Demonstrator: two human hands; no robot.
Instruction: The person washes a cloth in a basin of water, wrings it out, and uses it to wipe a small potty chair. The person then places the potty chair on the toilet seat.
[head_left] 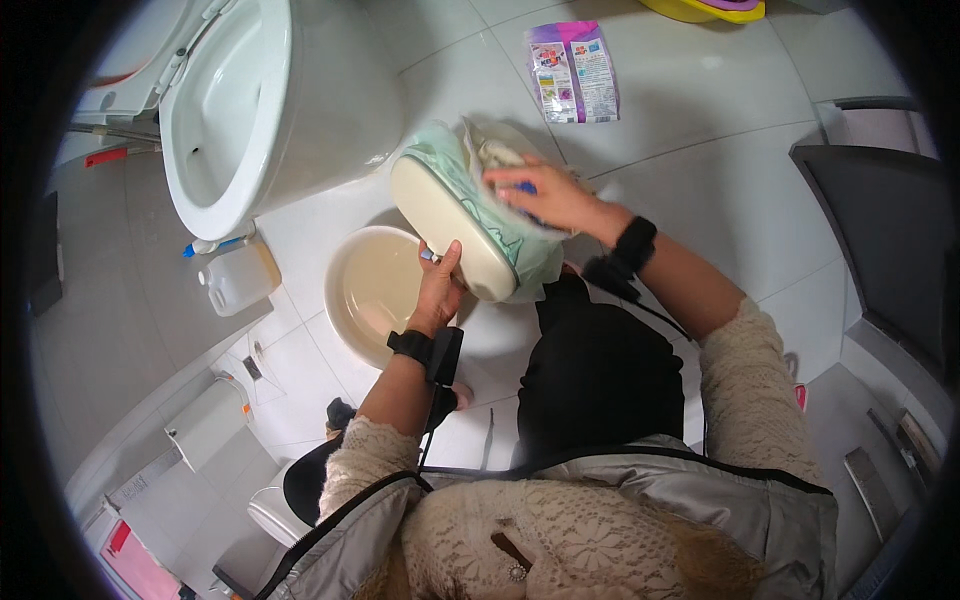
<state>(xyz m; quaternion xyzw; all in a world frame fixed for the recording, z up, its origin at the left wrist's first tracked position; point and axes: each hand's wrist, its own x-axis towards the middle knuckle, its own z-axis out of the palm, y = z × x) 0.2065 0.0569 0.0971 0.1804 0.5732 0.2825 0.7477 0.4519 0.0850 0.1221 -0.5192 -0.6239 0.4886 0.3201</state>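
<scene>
item: cream oval basin [450,225] w/ pale green liner, tipped on edge, held in the air over round beige bowl [372,290] on floor tiles.
step: looks like wiping/scrubbing the basin's inner side, mid-way.
next: prob. needs firm hold + turning basin to reach the rest.
left hand [440,290]: arm bent, fingers closed round lower rim, thumb up.
right hand [550,195]: wrist bent, fingers curled, pressing a cloth [495,152] onto liner.
nearby: toilet [230,100], white jug [238,280], detergent pouch [572,72].
</scene>
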